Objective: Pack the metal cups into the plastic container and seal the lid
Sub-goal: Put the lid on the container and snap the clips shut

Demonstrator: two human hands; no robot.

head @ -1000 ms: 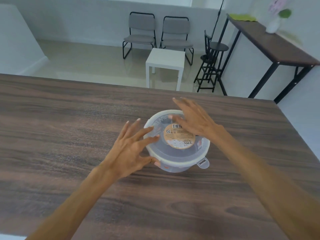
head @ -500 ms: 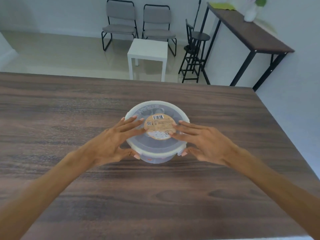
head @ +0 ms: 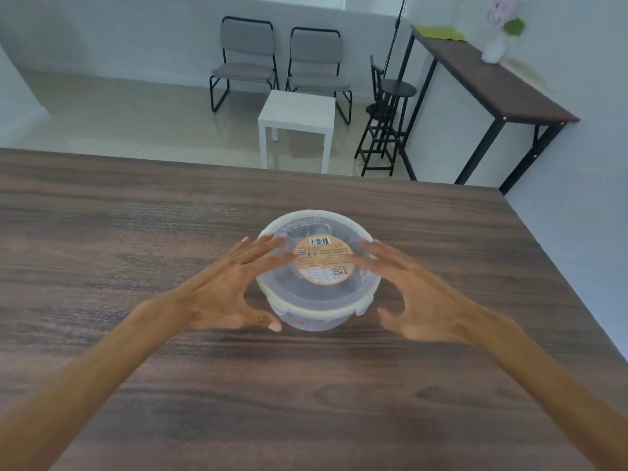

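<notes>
A round translucent plastic container [head: 314, 317] stands on the wooden table, its lid [head: 306, 294] on top with a round brown label [head: 323, 260] in the middle. My left hand [head: 227, 290] lies against its left side, fingers spread over the lid's edge, thumb low on the wall. My right hand [head: 418, 297] is at its right side, fingertips on the lid near the label, thumb apart from the wall. Dark shapes show dimly through the lid; the metal cups cannot be made out.
The dark wooden table [head: 136, 249] ends at a far edge and a right edge close to the container. Beyond it stand a white side table [head: 299, 113], two grey chairs [head: 244, 59], a black stool [head: 387, 110] and a tall wooden console [head: 492, 86].
My right hand came off the top of the lid to the container's right side and has since drawn slightly outward. My left hand stays at the left side. The camera has shifted.
</notes>
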